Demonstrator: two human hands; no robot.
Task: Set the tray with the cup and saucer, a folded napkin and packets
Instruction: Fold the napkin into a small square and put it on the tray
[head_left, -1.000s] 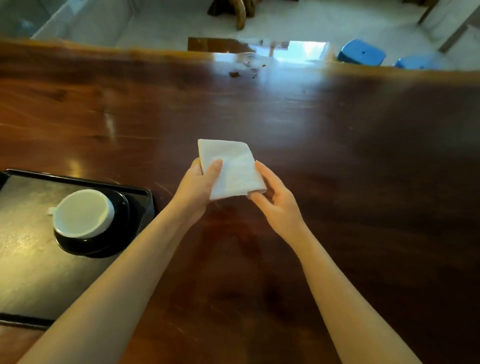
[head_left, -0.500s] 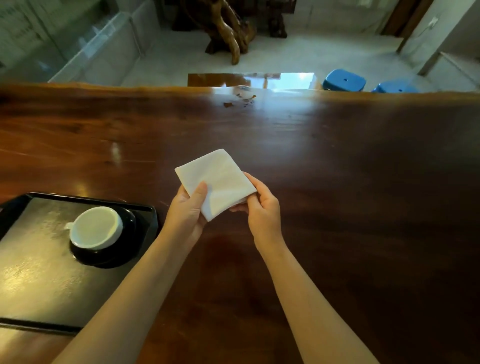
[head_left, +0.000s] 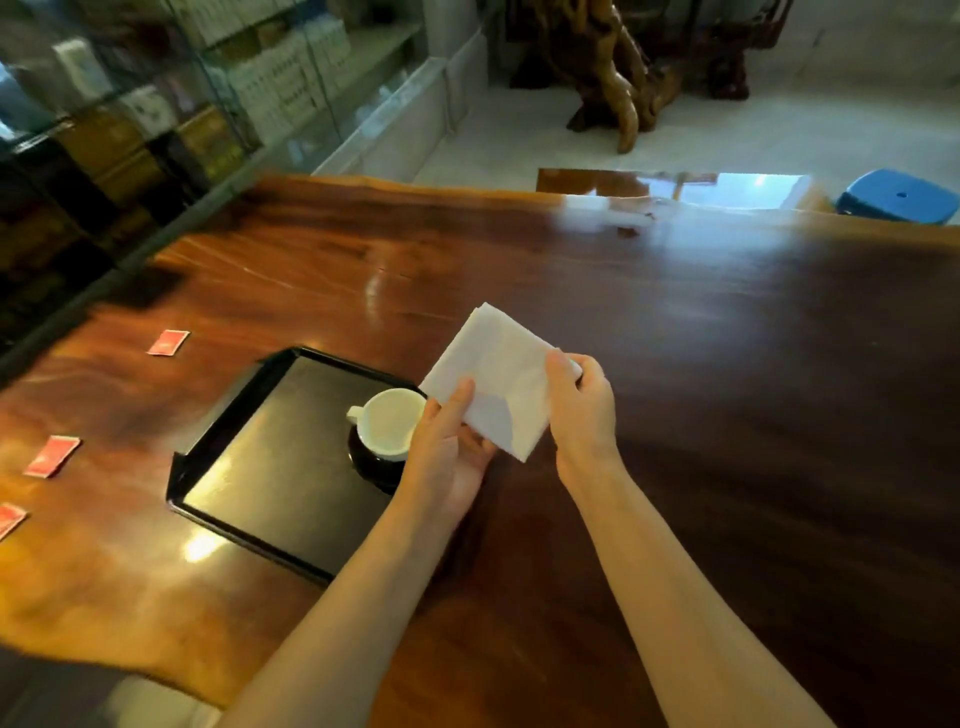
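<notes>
I hold a folded white napkin (head_left: 498, 374) above the table with both hands. My left hand (head_left: 447, 457) grips its lower left edge, thumb on top. My right hand (head_left: 582, 410) pinches its right edge. A black tray (head_left: 249, 467) lies to the left on the wooden table. On its far right corner a white cup (head_left: 387, 423) stands on a dark saucer (head_left: 369, 470), partly hidden by my left hand. Three red packets lie on the table left of the tray: one far (head_left: 168, 343), one nearer (head_left: 52, 456), one at the frame's edge (head_left: 8, 519).
The wide dark wooden table (head_left: 727, 415) stretches right and far. Glass display shelves (head_left: 156, 104) with boxes stand at the back left. A blue stool (head_left: 898, 195) and a carved wooden root piece (head_left: 623, 78) lie beyond the table's far edge.
The view has swung left, bringing the tray's full length and the red packets into sight. My hands have carried the napkin closer to the tray, beside the cup.
</notes>
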